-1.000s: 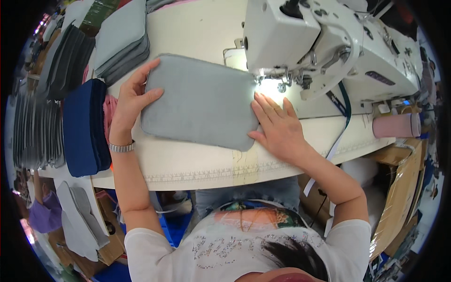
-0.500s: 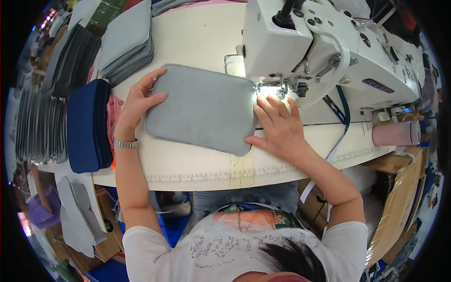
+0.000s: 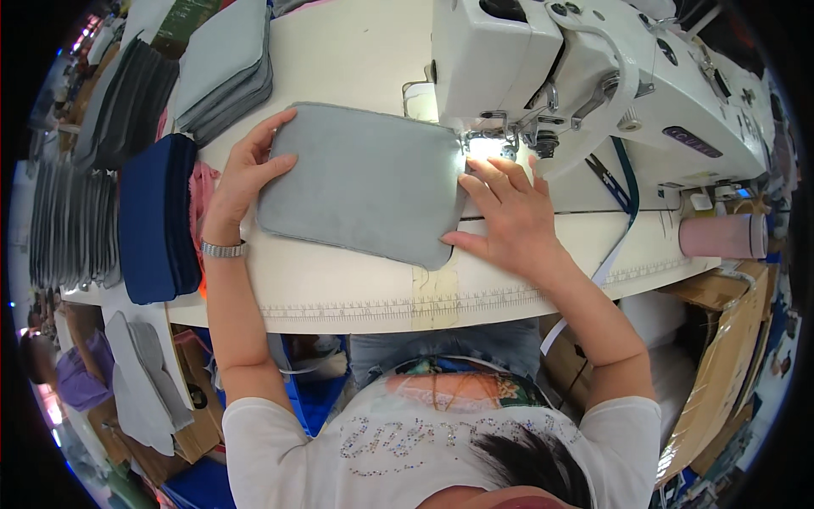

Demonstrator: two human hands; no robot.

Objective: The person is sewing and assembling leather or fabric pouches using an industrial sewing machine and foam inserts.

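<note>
Lying flat on the table (image 3: pixel 356 288), the grey pad (image 3: pixel 360 191) sits just left of the sewing machine (image 3: pixel 593 85), its right edge lit by the machine's lamp (image 3: pixel 483 146) at the needle.

The left hand (image 3: pixel 242 178) rests on the pad's left edge, fingers spread wide and flat over the corner, gripping nothing. A metal watch (image 3: pixel 223 248) bands that wrist. The right hand (image 3: pixel 509 216) lies open against the pad's right edge, below the needle; its fingertips (image 3: pixel 475 174) touch the fabric near the lamp and its thumb meets the pad's lower right corner. Neither hand closes round anything; both press the pad flat.

Left of the pad, beyond the left hand, a stack of navy pads (image 3: pixel 157 216) stands on edge, with a scrap of pink fabric (image 3: pixel 202 191) between the stack and the wrist. Up and left of the pad a pile of grey pads (image 3: pixel 225 72) lies on the table, and further left are more dark and grey stacks (image 3: pixel 76 220). Well right of the pad, past the machine, a pink cup (image 3: pixel 721 235) lies at the table's edge. A ruler strip (image 3: pixel 407 307) runs along the table's near edge, below the pad.
</note>
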